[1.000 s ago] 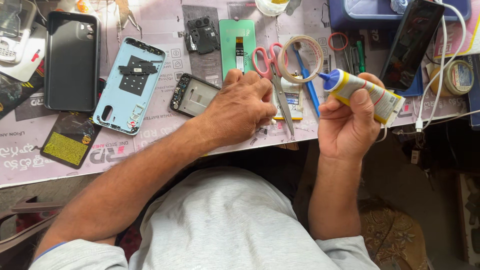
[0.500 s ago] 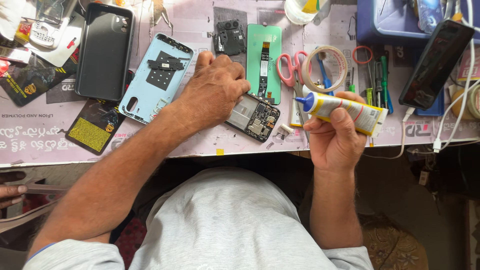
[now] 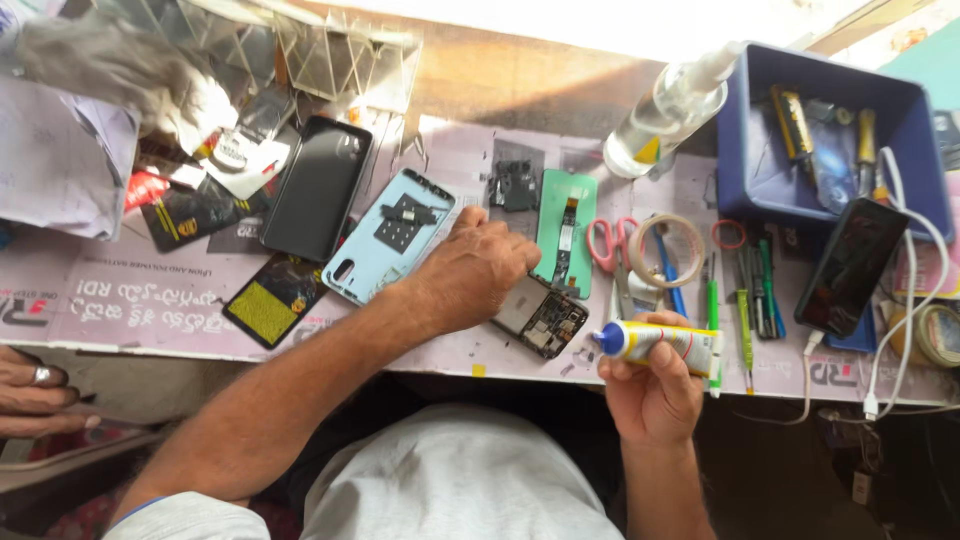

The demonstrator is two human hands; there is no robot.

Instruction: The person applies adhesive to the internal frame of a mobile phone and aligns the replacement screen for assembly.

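Observation:
My left hand rests on an opened phone frame with its dark circuit board showing, pressing it against the work mat near the table's front edge. My right hand holds a yellow and white glue tube with a blue cap, its tip pointing left toward the frame, a little apart from it. A light blue phone back cover lies just left of my left hand. A green screen panel with a flex cable lies just behind the frame.
A black phone case and a yellow-labelled battery lie to the left. Red scissors, a tape roll, several screwdrivers, a blue bin, a spray bottle and a charging phone sit right. Another person's hand is at far left.
The phone frame has gone from screen side up to board side up under my left hand, nearer the table's front edge. My right hand still holds the glue tube, its tip now closer to the frame.

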